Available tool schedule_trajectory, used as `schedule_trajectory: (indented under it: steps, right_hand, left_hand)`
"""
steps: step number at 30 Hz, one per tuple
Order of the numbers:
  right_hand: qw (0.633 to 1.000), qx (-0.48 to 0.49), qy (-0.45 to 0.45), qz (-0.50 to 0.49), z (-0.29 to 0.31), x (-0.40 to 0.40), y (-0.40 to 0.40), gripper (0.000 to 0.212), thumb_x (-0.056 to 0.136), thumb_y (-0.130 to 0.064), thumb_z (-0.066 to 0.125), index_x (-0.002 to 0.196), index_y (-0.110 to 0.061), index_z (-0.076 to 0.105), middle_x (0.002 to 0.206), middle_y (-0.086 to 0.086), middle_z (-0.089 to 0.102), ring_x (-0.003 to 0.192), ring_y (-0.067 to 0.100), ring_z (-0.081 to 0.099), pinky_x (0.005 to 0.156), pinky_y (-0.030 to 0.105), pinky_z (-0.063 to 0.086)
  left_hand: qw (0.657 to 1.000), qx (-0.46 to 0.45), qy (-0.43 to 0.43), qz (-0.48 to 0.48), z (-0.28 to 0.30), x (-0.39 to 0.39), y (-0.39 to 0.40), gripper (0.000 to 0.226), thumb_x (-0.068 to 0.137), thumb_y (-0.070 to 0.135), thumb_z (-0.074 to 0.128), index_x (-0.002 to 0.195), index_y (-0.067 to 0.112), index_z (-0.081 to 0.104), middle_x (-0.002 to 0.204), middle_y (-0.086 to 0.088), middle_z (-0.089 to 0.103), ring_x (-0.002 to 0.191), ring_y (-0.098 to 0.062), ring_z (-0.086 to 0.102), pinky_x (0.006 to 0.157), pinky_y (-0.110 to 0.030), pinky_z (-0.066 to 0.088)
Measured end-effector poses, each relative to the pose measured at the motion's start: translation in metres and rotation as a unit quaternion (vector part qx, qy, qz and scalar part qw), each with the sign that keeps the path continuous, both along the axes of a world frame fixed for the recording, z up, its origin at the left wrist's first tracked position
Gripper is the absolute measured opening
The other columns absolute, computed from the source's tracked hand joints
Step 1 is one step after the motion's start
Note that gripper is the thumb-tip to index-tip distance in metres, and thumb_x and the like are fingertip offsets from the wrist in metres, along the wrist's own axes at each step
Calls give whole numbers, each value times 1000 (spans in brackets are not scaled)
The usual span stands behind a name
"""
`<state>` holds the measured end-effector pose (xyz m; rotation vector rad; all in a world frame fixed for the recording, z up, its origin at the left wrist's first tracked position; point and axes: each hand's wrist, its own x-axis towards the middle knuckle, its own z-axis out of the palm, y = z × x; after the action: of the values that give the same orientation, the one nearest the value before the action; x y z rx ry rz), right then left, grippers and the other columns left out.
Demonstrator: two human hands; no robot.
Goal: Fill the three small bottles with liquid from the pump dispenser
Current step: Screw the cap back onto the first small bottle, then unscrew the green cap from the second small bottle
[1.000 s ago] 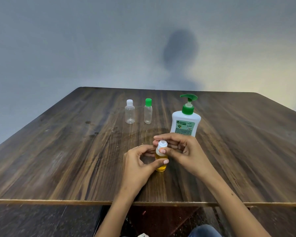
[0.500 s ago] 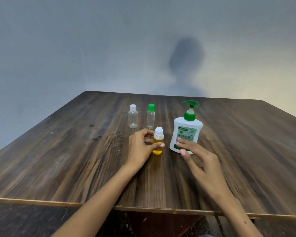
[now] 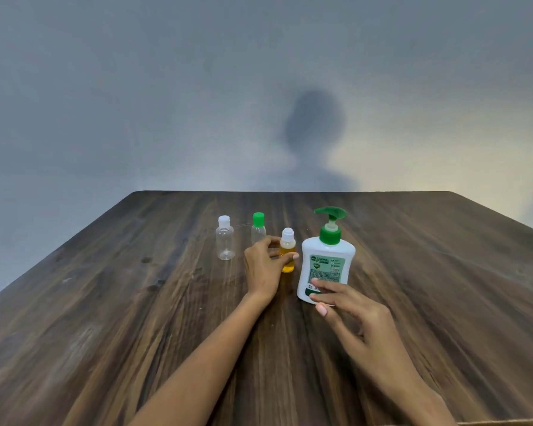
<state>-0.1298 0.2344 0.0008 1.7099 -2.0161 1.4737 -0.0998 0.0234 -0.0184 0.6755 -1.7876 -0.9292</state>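
A small bottle of amber liquid with a white cap (image 3: 288, 256) stands on the wooden table (image 3: 136, 318); my left hand (image 3: 263, 265) holds it between thumb and fingers. Just left of it stands a clear bottle with a green cap (image 3: 258, 229), partly hidden by my fingers. Further left is a clear bottle with a white cap (image 3: 225, 238); both look empty. The white pump dispenser with a green pump (image 3: 326, 256) stands to the right. My right hand (image 3: 354, 318) hovers in front of its base with fingers straight, holding nothing.
A plain grey wall rises behind the table's far edge, with a shadow cast on it. Bare wood surrounds the row of bottles on the left, right and front.
My left hand carried the amber bottle away from me and set it beside the green-capped one. My right hand let go of its cap and moved in front of the dispenser.
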Motion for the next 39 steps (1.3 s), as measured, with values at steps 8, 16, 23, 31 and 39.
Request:
schedule_trajectory:
  steps: [8,16,23,31,39]
  right_hand:
    - [1000,6,17,13,1,4,-5,23,89,-32,59,107,-28,72,122,-22,61,117,-4,54,97,22,45]
    - [996,4,75,40,-9,20,-28,26,90,-34,58,113,-27,69,127,-23,57,117,-5,54,92,25,49]
    - [989,11,141,53,-10,21,-38,29,93,-40,50,115,-34,66,132,-27,52,115,-8,53,86,21,51]
    - [982,24,186,34,-5,17,-36,29,94,-52,43,111,-43,64,133,-33,48,113,-15,50,83,13,50]
    - [982,13,185,32,4,18,-29,33,95,-55,40,104,-42,69,131,-31,51,110,-15,52,78,9,50]
  left_hand:
    - [997,-55,-4,53,5,38,-7,37,71,32,84,98,9,74,90,0,74,82,-7,68,78,-27,57]
    - [954,-262,-99,104,21,49,-23,42,87,20,71,126,10,58,126,-9,62,117,-25,57,100,-37,42]
    - [909,-316,-232,139,32,29,-39,69,76,36,81,131,5,52,129,-13,60,110,-31,62,89,-44,51]
    - [910,-286,-283,97,49,15,-58,48,98,34,53,141,14,44,138,-6,54,128,-22,41,99,-32,26]
    - [946,-243,-209,48,63,64,-29,37,90,39,64,124,23,59,118,4,58,108,-7,38,77,-21,15]
